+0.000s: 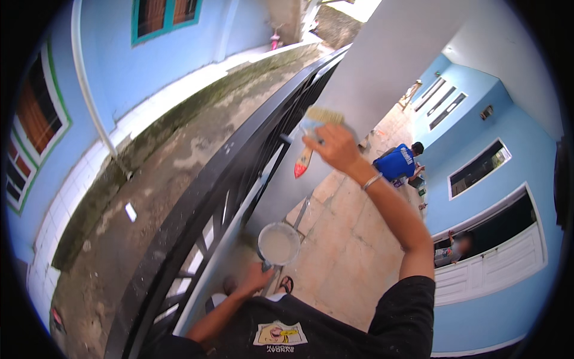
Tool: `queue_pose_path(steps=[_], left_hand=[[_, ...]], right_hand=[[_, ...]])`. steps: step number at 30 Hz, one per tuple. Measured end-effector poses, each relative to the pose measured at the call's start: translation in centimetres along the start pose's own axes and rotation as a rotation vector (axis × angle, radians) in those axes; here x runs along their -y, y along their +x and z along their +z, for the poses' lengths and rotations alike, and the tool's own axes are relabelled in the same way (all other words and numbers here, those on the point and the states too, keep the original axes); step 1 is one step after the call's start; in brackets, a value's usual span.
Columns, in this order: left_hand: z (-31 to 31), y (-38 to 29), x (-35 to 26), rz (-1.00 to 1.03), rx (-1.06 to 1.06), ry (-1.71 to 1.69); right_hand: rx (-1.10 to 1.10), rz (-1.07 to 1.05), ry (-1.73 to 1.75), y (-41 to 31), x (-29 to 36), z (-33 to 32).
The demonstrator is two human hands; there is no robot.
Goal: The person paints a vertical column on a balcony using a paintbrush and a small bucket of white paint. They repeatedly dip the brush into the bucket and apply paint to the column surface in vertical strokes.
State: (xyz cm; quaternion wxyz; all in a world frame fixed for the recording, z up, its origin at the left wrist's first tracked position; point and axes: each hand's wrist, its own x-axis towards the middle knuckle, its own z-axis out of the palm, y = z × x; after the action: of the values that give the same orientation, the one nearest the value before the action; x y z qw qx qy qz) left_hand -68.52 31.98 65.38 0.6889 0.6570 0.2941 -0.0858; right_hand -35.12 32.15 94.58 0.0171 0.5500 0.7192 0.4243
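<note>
Raised in front of me, my right hand (336,146) grips a wide paintbrush (325,115) with pale bristles and a red-tipped wooden handle that points down. The bristles are at the face of a grey wall or pillar (358,72); whether they press on it I cannot tell. Low down, my left hand (256,279) is closed on the dark handle of a round pan (279,243) that holds a whitish liquid. The pan hangs over the tiled floor, close to the foot of the grey surface.
A black metal railing (215,157) runs along my left, with a dirt alley (170,152) beyond it. To the right, a person in a blue shirt (397,161) crouches by the blue wall, and another person (453,251) is at the white doorway. Tiled floor (350,233) lies below.
</note>
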Motion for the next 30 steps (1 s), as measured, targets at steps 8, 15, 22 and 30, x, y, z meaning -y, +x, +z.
queue_pose_path(steps=[8,15,22,30], left_hand=[[1.2,-0.3,2.1,0.038,-0.113,0.058],[2.0,0.2,0.6,0.046,-0.085,0.021],[3.4,1.8,0.9,0.114,-0.094,0.105],[3.5,2.8,1.0,0.059,-0.057,0.062]], right_hand=[[-0.089,1.292,0.942,-12.1,19.0,2.2],[-0.151,1.741,1.322,-16.2,23.7,-1.2],[-0.026,1.7,1.193,-17.3,26.7,-0.7],[-0.008,1.676,1.137,-19.1,29.2,0.9]])
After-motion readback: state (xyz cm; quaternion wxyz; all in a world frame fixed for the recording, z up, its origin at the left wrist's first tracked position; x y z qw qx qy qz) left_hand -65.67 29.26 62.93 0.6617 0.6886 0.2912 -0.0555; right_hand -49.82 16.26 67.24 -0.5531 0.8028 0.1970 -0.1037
